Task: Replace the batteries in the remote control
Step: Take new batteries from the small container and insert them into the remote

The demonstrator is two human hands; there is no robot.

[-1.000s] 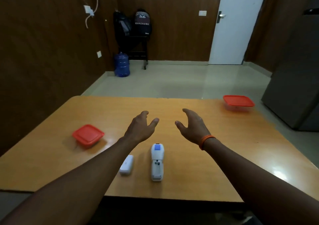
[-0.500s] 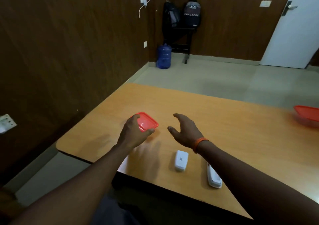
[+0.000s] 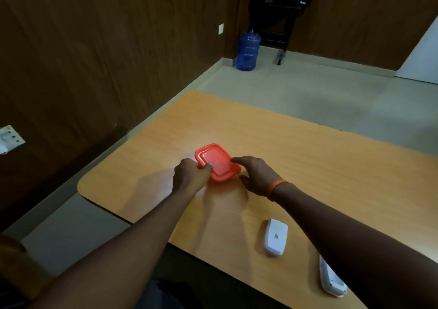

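A small container with a red lid [image 3: 219, 160] sits near the left end of the wooden table [image 3: 308, 157]. My left hand [image 3: 189, 177] grips its near left edge, thumb on the lid. My right hand [image 3: 257, 174], with an orange band at the wrist, hovers at the container's right side with fingers spread, fingertips at or just over the lid's rim. The white battery cover [image 3: 275, 237] lies loose near the table's front edge. The white remote control [image 3: 330, 280] lies to its right, partly hidden under my right forearm.
The table's rounded left corner [image 3: 81, 185] and front edge are close to the container. A dark wood wall runs along the left, with a wall socket [image 3: 10, 139]. On the floor beyond stand a blue water jug [image 3: 247, 50] and a black rack with bags [image 3: 284, 5].
The view has swung left. Both hands moved from above the remote to the red-lidded container; my left hand has taken hold of its edge and my right has closed in beside it.
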